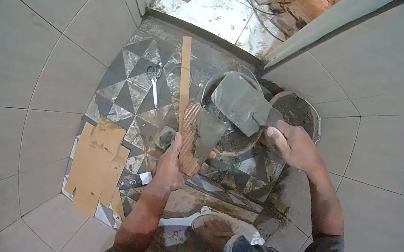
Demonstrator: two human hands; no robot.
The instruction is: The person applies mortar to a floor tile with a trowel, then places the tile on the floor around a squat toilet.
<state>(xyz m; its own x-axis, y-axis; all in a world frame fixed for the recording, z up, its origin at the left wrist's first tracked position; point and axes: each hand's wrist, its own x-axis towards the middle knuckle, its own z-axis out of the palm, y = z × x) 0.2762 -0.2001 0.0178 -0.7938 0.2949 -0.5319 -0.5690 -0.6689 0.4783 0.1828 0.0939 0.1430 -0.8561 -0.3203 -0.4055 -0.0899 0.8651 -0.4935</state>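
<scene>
My left hand point(171, 168) grips a piece of tile point(188, 137) by its lower end, thumb on the near edge and fingertips showing at the far side. Its brownish ribbed back faces up, and grey mortar point(209, 137) covers the right part. In my right hand point(293, 146) is a trowel point(241, 103), its wide grey blade smeared with mortar. The blade overlaps a bucket point(206, 88) holding wet mortar. Beside that stands a second bucket point(318, 119) with dark grey material inside. A narrow tan strip point(185, 72) extends away from the tile piece.
Scissors point(155, 85) lie on the patterned floor point(119, 87). Cut tan sheets point(97, 161) are stacked at the lower left, near a black-and-white item point(134, 181). A small grey lump point(165, 137) sits left of the tile piece. Past the doorway sill point(207, 36) are a cable point(253, 6) and debris.
</scene>
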